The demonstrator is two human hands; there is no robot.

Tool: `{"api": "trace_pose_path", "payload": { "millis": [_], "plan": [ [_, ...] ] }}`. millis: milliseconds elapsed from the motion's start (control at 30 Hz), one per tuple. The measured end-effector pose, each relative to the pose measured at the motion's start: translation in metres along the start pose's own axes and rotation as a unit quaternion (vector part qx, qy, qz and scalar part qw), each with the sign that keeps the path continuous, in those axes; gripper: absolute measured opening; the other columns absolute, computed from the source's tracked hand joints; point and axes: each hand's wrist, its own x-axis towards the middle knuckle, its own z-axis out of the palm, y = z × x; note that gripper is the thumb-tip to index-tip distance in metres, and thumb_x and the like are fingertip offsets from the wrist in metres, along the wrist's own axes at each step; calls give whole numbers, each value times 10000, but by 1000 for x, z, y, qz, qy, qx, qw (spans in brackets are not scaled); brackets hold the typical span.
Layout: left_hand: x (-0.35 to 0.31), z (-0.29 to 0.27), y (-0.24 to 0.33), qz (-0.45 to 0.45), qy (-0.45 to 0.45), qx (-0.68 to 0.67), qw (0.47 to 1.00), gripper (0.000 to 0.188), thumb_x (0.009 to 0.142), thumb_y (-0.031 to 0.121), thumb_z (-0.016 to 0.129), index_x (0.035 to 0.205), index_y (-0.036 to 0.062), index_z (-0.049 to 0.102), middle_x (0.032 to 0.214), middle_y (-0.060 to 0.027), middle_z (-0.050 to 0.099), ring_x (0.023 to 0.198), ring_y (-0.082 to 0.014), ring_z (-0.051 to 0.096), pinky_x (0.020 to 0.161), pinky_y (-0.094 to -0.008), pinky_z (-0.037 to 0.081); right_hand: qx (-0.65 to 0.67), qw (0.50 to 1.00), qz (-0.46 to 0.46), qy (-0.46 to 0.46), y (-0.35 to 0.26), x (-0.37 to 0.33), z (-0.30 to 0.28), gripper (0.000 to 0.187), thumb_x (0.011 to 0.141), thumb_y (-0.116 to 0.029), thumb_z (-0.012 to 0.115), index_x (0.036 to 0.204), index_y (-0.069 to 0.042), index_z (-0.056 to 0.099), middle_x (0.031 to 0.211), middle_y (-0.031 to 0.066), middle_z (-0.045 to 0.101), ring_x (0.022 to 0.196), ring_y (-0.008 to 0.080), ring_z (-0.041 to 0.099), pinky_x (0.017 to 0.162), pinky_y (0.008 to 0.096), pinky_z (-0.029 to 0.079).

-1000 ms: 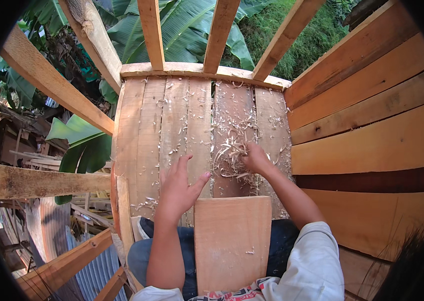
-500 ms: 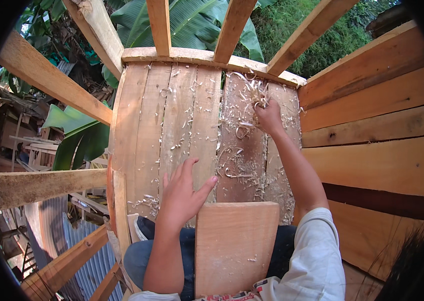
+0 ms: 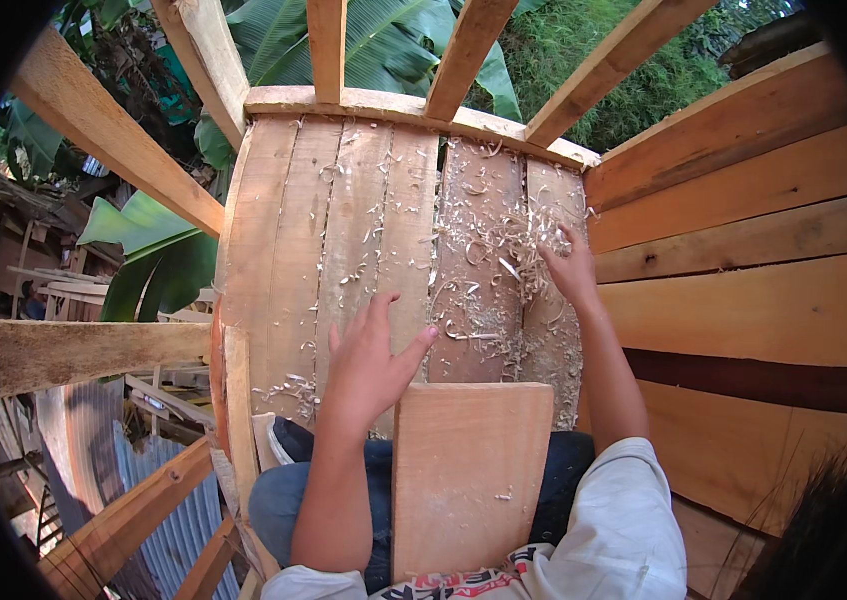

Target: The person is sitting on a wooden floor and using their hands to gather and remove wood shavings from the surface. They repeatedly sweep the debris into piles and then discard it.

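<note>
My right hand (image 3: 571, 268) is at the right side of the plank floor (image 3: 283, 250), its fingers apart beside a loose heap of curled wood shavings (image 3: 528, 235). Whether a fingertip touches the curls I cannot make out. Over the middle boards hovers my left hand (image 3: 371, 362), empty, thumb and fingers spread. A flat wooden board (image 3: 471, 470) rests on my lap between my forearms, with a few small chips on its face.
A plank wall (image 3: 743, 290) rises on the right. Upright posts (image 3: 326, 50) and a low rail (image 3: 373, 102) bound the far side. More slats (image 3: 83, 360) stand on the left, with corrugated metal sheet (image 3: 173, 510) beyond. Large green leaves (image 3: 373, 45) grow outside.
My right hand has come nearer and slightly right, and its fingers have opened from the bunch of shavings, which now lies looser on the floor. My left hand stays nearly in place.
</note>
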Motion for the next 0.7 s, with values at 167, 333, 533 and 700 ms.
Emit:
{"api": "trace_pose_path", "payload": {
  "millis": [167,333,533,700],
  "plan": [
    [-6,-3,0,16,13,-8,1000,653,908,473,645,1380,59,465,1373,-191,566,1306,-359,505,1152,-519,242,34,999,12,27,-3,-55,-15,237,843,-174,727,1017,-24,670,943,104,690,832,228,680,747,358,544],
    [-4,-3,0,23,16,-19,999,650,900,466,661,1367,53,479,1365,-197,570,1298,-360,512,1152,-468,263,98,988,-12,-116,25,-78,-2,361,823,-178,748,1151,-56,662,1193,99,653,1000,226,662,812,355,539],
    [-5,-3,3,4,-14,7,1000,638,904,459,661,1362,52,482,1350,-201,581,1292,-363,512,1146,-467,266,120,992,38,-22,27,-60,3,483,864,-136,710,1322,-55,580,1337,143,589,1163,235,613,908,345,523],
    [-3,1,1,-4,-28,23,999,628,910,460,651,1359,54,484,1361,-199,575,1318,-359,497,1166,-492,225,301,907,72,-284,13,-66,26,566,872,-134,704,1400,-64,510,1370,170,550,1173,259,604,911,349,521]
  ]
}}
